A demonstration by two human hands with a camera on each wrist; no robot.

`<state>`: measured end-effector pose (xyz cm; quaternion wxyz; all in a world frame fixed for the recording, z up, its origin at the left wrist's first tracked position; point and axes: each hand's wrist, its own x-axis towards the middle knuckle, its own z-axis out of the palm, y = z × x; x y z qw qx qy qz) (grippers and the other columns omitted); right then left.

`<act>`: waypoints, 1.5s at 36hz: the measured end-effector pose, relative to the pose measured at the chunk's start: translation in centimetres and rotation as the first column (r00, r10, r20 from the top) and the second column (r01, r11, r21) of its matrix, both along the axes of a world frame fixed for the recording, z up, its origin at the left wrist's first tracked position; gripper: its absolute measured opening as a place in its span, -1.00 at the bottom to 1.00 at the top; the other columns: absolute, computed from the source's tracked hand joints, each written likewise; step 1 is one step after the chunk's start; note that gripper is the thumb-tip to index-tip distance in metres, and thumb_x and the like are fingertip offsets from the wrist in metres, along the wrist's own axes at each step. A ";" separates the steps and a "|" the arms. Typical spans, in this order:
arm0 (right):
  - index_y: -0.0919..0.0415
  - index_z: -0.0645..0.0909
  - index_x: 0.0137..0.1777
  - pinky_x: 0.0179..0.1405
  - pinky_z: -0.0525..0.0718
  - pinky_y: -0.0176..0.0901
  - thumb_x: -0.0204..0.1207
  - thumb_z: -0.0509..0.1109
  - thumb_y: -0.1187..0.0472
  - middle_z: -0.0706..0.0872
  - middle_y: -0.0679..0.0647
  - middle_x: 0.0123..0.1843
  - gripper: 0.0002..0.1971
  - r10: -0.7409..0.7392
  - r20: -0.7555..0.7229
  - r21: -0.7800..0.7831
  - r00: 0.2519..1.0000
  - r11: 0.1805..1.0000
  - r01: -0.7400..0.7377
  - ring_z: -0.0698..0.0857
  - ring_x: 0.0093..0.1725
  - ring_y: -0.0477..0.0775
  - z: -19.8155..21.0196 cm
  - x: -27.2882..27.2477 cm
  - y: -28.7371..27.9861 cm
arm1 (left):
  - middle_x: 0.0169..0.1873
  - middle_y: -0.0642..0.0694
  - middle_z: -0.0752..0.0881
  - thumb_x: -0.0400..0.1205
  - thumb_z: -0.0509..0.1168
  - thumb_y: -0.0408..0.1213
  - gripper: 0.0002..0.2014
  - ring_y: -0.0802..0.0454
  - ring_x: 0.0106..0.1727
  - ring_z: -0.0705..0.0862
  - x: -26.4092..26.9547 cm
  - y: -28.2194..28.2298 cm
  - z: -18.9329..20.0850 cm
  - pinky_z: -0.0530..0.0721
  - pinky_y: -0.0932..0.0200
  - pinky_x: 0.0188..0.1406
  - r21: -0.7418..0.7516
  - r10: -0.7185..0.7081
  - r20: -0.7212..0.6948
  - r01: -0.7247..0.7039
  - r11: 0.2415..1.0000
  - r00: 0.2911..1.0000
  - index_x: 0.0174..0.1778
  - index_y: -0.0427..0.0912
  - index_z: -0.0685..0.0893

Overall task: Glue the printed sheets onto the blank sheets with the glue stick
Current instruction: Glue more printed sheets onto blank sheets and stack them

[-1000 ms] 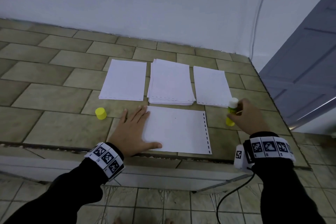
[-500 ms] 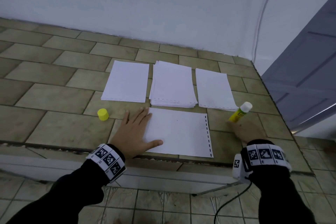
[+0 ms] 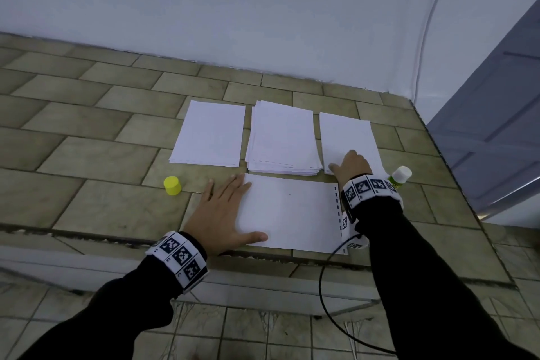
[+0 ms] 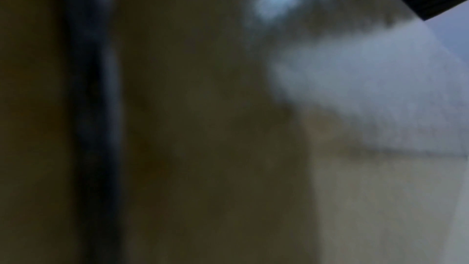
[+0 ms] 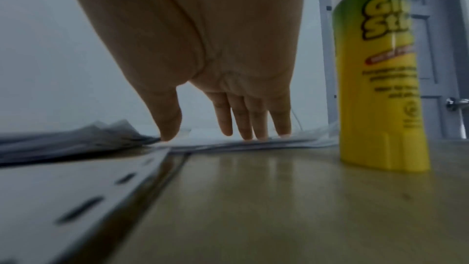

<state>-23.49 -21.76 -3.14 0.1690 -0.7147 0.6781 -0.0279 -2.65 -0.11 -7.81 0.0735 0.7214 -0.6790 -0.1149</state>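
Note:
A white sheet (image 3: 289,213) with a dashed right edge lies crosswise near the front of the tiled counter. My left hand (image 3: 222,213) lies flat and open on its left edge. Behind it lie three stacks: a left stack (image 3: 209,133), a thicker middle stack (image 3: 282,137) and a right stack (image 3: 346,134). My right hand (image 3: 349,165) reaches onto the near end of the right stack, its straight fingertips (image 5: 253,131) touching the paper. The uncapped glue stick (image 3: 399,177) (image 5: 378,79) stands upright just right of that wrist. Its yellow cap (image 3: 172,185) stands left of my left hand.
The tiled counter (image 3: 87,155) ends at a front ledge just below the crosswise sheet. A white wall rises behind the stacks, and a grey door (image 3: 491,126) stands at the right. A black cable (image 3: 324,301) hangs from my right wrist. The left wrist view is blurred.
My right hand set the glue stick upright on the counter, let it go and moved left and forward onto the right stack. My left hand stayed flat on the sheet.

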 end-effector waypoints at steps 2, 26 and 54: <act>0.36 0.41 0.33 0.32 0.55 0.18 0.54 0.43 -0.03 0.52 0.31 0.34 -0.45 -0.003 -0.037 0.022 0.999 1.000 0.003 0.53 0.35 0.32 -0.2 0.2 -0.4 | 0.73 0.00 -0.13 0.13 -0.36 0.78 0.32 0.11 0.72 -0.18 0.1 0.0 0.1 -0.33 -0.15 0.67 -0.003 0.004 -0.001 -0.004 1.000 1.000 0.72 -0.04 0.02; 0.14 0.66 0.13 0.09 0.39 -0.18 0.46 0.48 0.15 0.66 0.15 0.15 -0.75 0.393 0.365 -0.586 0.844 0.801 -0.119 0.56 0.21 0.20 5.3 -2.0 1.4 | 0.69 0.06 0.09 0.55 -0.12 0.52 -0.09 0.15 0.72 -0.05 0.9 0.0 -1.0 0.01 -0.21 0.69 -0.297 -0.004 -0.292 -0.086 0.951 0.957 0.67 -0.07 0.21; 0.03 0.56 0.22 -0.11 0.76 -0.22 0.50 0.32 0.60 0.58 0.06 0.13 -0.53 0.159 0.788 0.061 0.594 0.941 -0.332 0.73 -0.19 -0.01 0.5 -7.9 9.9 | 0.00 -0.10 0.77 0.67 0.32 -0.46 -0.73 0.14 -0.11 0.72 0.2 -0.1 2.8 0.73 0.23 -0.23 0.062 0.175 -0.892 -0.270 0.961 0.416 0.10 0.05 0.67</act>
